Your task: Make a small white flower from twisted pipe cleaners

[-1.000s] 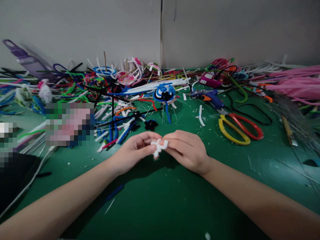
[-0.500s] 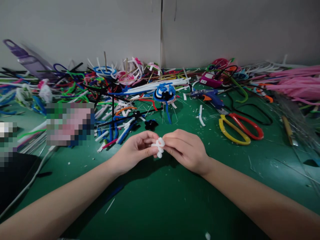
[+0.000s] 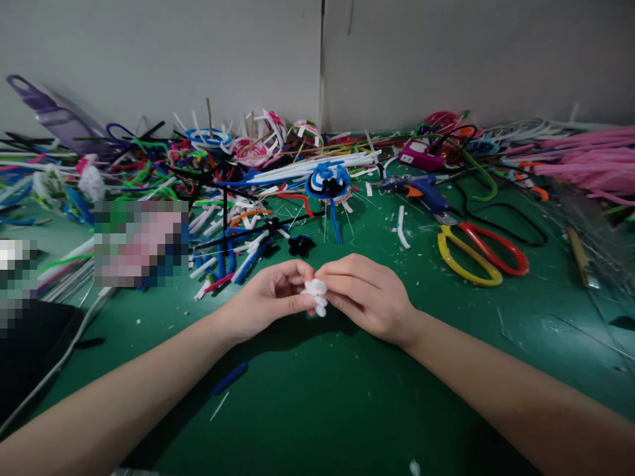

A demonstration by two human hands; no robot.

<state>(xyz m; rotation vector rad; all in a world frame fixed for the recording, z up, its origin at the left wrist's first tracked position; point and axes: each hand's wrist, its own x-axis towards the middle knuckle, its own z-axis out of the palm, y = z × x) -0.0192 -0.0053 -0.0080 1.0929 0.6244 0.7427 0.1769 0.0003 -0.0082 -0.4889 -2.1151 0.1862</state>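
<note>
Meeting at the centre of the frame, the left hand (image 3: 270,297) and the right hand (image 3: 370,297) hold a small white fuzzy piece (image 3: 317,289) above the green desk (image 3: 317,410). The left fingers grasp it between thumb and forefinger; the right fingers are closed on its right edge, their tips partly hidden, and the right thumb cannot be made out. The piece shows stacked rounded lobes, but its far side is covered and its full form cannot be told. Both forearms are cut off by the frame's edges. At upper centre, a blue-and-white ornament (image 3: 327,185) lies near a black flower-like piece (image 3: 301,246). Right of centre, the scissors (image 3: 465,230) show yellow and red handles; most of the blades are lost from view near a blue glue gun (image 3: 429,195). At the left, a pixelated patch (image 3: 141,243) masks what lies there, and a dark object (image 3: 30,357) is cut off by the frame. A purple bottle (image 3: 62,125), upper left, is blurred. Pink stems (image 3: 585,165), upper right, run out of the frame.
</note>
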